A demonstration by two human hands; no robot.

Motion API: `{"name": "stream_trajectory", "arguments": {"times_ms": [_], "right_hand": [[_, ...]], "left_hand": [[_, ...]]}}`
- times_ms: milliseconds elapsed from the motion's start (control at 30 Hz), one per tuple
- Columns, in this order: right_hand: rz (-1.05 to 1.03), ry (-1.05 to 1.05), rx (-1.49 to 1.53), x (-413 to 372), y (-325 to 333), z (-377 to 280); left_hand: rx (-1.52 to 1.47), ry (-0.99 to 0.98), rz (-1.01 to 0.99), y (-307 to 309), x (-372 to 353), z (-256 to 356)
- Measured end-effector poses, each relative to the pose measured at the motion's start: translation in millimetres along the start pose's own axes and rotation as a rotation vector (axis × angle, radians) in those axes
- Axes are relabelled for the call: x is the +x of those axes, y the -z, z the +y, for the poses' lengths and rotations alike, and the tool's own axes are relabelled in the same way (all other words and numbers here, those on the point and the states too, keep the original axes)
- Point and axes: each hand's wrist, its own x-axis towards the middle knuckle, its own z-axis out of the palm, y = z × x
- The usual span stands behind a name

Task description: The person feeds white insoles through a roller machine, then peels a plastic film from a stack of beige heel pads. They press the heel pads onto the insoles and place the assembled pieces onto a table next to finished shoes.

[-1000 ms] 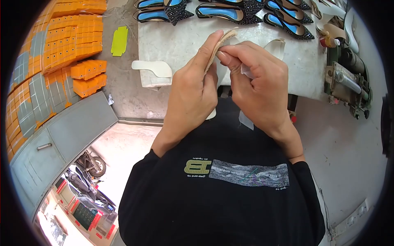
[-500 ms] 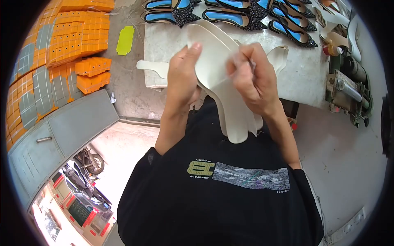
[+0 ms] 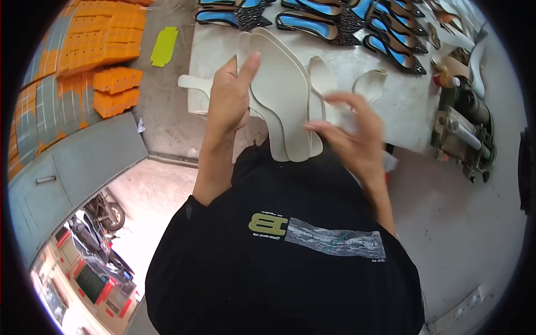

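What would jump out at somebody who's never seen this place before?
Probably the glossy black pointed slingback shoes with bright blue insoles, lined up along the table's far side. Next, the stacked orange boxes at the upper left, and the cream insole-shaped pieces fanned out in the left hand, in the middle of the view.

Pale, scuffed worktable (image 3: 410, 109), black beaded slingback shoes (image 3: 307, 23) with blue insoles along the far side, curved white piece (image 3: 195, 82) at the left edge, cream piece (image 3: 369, 85) right of centre.
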Motion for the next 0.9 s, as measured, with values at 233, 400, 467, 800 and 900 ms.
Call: {"name": "stream_trajectory", "arguments": {"times_ms": [233,400,467,800,900], "right_hand": [[-0.027,-0.248,0.159,16,-35,27],[0.079,-0.731,0.007,36,-13,78],[0.037,-0.682,-0.157,43,-25,168],[-0.074,-0.108,0.094,14,-32,0],[-0.032,-0.022,0.132,24,-31,-31]], "left_hand": [[-0.182,0.069,0.001,8,-9,-9],[-0.065,0.027,0.161,39,-7,-10],[0.012,0.052,0.131,51,-9,-14],[0.531,-0.374,0.031,4,-21,-4],[0.590,-0.503,-0.049,-20,-24,4]]}}
